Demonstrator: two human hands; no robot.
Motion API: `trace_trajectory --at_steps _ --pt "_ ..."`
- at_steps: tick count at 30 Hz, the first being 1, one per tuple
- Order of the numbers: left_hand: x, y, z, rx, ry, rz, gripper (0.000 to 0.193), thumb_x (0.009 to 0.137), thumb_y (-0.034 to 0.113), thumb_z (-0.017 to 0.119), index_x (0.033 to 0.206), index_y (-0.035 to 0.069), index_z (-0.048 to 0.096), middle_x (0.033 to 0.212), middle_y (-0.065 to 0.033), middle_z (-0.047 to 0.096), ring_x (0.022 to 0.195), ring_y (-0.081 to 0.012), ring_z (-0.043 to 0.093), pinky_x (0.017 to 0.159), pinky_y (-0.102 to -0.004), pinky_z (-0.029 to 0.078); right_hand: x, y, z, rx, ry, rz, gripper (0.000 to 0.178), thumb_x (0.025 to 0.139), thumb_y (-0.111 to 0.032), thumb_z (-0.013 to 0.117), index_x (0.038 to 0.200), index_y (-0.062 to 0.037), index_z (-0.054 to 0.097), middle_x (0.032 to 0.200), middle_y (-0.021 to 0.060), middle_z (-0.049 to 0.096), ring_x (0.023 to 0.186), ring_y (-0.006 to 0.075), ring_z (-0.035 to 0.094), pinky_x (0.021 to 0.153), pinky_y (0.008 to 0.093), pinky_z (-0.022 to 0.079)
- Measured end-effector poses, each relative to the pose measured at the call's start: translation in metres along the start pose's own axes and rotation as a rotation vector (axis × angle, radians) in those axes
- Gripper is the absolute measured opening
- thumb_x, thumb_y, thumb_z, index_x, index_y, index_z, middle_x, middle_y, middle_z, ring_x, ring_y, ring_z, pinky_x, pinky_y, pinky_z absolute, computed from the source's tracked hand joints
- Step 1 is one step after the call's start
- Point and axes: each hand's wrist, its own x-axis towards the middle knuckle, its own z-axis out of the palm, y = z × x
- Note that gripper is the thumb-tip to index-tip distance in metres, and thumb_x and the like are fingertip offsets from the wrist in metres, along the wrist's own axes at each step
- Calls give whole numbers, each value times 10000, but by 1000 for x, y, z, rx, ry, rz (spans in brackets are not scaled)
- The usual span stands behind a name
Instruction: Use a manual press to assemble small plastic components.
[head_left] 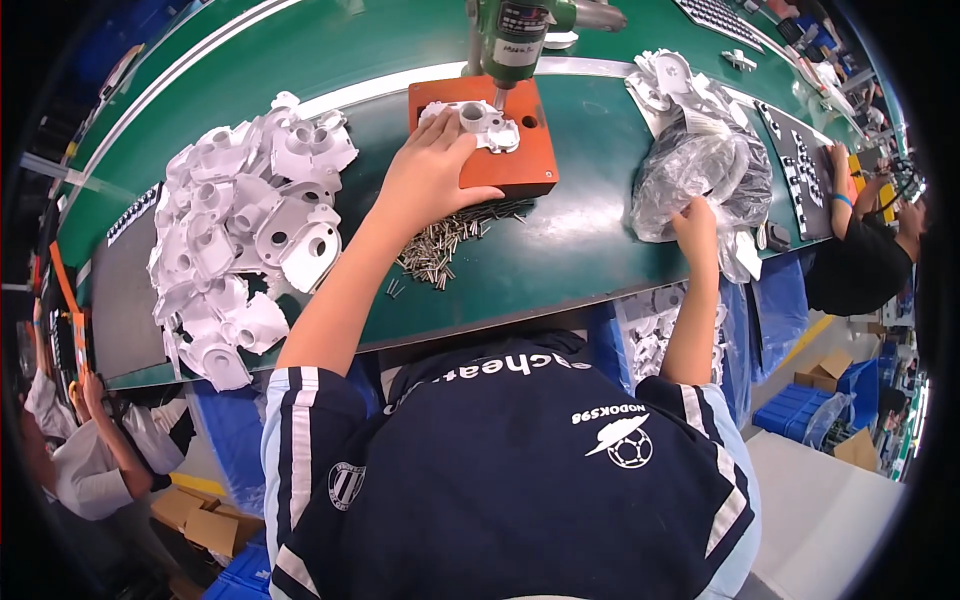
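My left hand (432, 172) holds a white plastic part (486, 128) down on an orange block (535, 160). Its fingers lie over the part's left end, while the thumb stretches along the block's front side. Right above the part, the tip of a green upright machine (515, 45) reaches down to it. Over on the right, my right hand (697, 232) has its fingers closed at the near edge of a clear plastic bag (690, 175); the fingertips are partly hidden. A pile of loose screws (440, 250) lies below my left hand, against the block.
Many white plastic parts (235, 220) are heaped on the left of the green table (560, 270). More white parts (672, 80) lie behind the bag. A blue bin (670, 325) with small parts sits under the table edge. Other people work at both sides.
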Motion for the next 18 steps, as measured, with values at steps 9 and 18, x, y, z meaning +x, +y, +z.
trace_trajectory --at_steps 9,18 --pt "-3 -1 2 -15 27 -27 609 637 502 742 951 13 561 1179 -258 533 1185 -364 469 1028 -440 349 0 7 0 501 41 117 161 792 -66 576 910 44 575 758 128 626 682 201 615 633 310 466" --pt "-6 4 2 -56 26 -93 614 639 497 741 970 11 562 1202 -240 525 1214 -350 442 1055 -437 316 -2 5 -16 346 280 215 211 844 -174 595 906 18 654 751 96 654 654 138 616 603 271 459"
